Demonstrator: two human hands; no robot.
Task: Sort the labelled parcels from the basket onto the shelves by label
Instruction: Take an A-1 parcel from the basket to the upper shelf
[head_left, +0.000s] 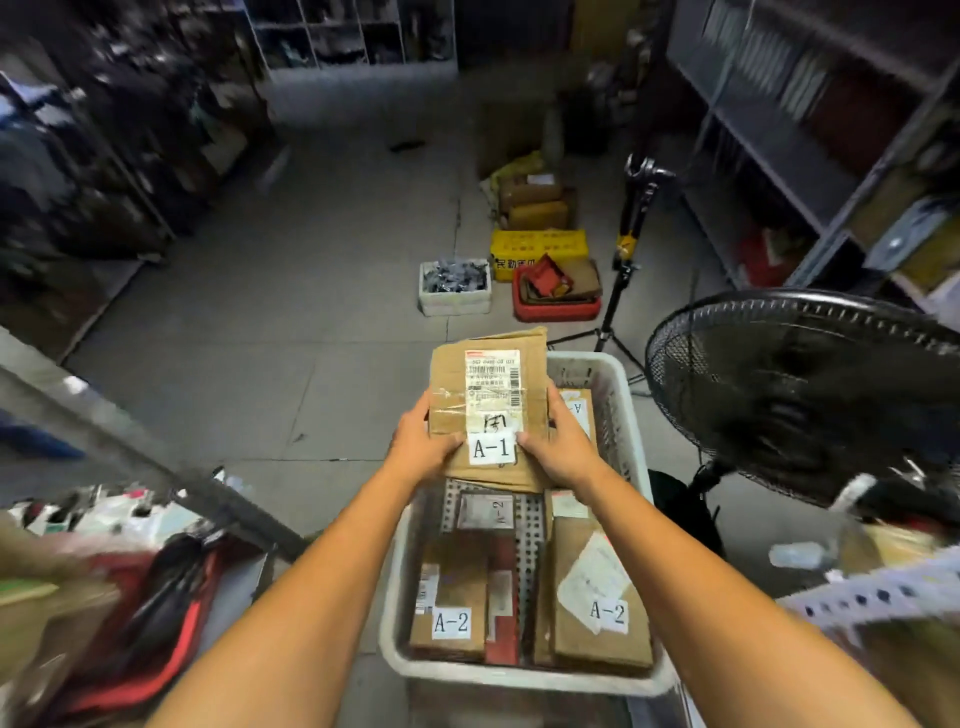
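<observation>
The A-1 parcel (488, 410) is held above the basket's (519, 682) far half, clear of the boxes inside. The left hand (423, 447) and right hand (563, 448) clamp its two long sides, fingers curled under the edges and thumbs pressed on top either side of the white A-1 sticker.

Risks, as I judge them:
- Both hands grip the near end only, so most of the box juts out past the basket's far rim. A loose hold could let that end dip and the box slide out.
- The cardboard at that far edge looks bent and ragged. If a flap is open there, tipping the box forward could spill what is inside.
- The fan (810, 400) stands just right of the basket and a tripod (615, 312) stands just beyond it. A swing to the right could knock either.
- No shelf markings are readable, so the A-1 slot cannot be picked out from here. The A-2 boxes (451, 608) lie in the basket's near half, so mixing the labels is the likely sorting slip.

The parcel's long axis runs straight away from the person, in line with the basket's length. Its labelled face is up and tilted slightly back toward the camera. The sticker end is nearest and the ragged end points away.
</observation>
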